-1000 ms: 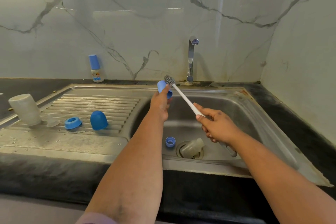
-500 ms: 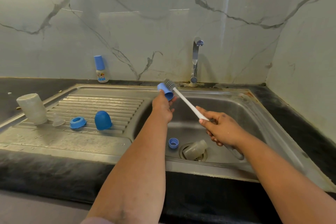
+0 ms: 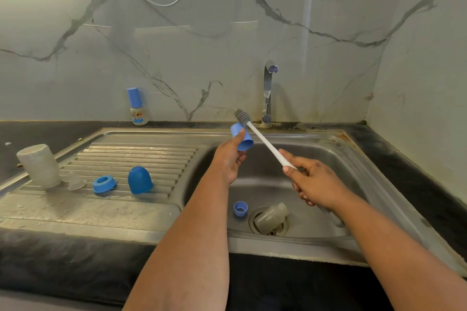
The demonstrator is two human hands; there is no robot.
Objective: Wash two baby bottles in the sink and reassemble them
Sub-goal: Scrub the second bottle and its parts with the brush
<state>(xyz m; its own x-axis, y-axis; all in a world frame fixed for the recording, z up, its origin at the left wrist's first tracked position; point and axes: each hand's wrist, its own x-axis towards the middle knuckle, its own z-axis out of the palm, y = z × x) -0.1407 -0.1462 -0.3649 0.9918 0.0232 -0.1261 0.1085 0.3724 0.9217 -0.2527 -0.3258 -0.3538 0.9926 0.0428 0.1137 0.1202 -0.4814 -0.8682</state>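
Observation:
My left hand (image 3: 228, 159) holds a small blue bottle cap (image 3: 242, 137) above the sink basin (image 3: 348, 159). My right hand (image 3: 313, 183) grips the white handle of a bottle brush (image 3: 265, 142); its grey bristle head sits just above the cap, outside it. In the basin a clear bottle body (image 3: 271, 217) lies on the drain, with a blue screw ring (image 3: 240, 208) to its left. On the drainboard (image 3: 121, 151) stand an upturned clear bottle (image 3: 40, 165), a clear teat (image 3: 75, 182), a blue ring (image 3: 103, 183) and a blue dome cap (image 3: 139, 180).
A chrome tap (image 3: 268, 93) rises behind the basin; no water runs. A small capped bottle with a picture label (image 3: 137, 107) stands on the dark counter against the marble wall. A wall closes in on the right side.
The brush head has come out from the blue cap's opening and now sits above it. My left hand has tilted the cap. The view has shifted slightly.

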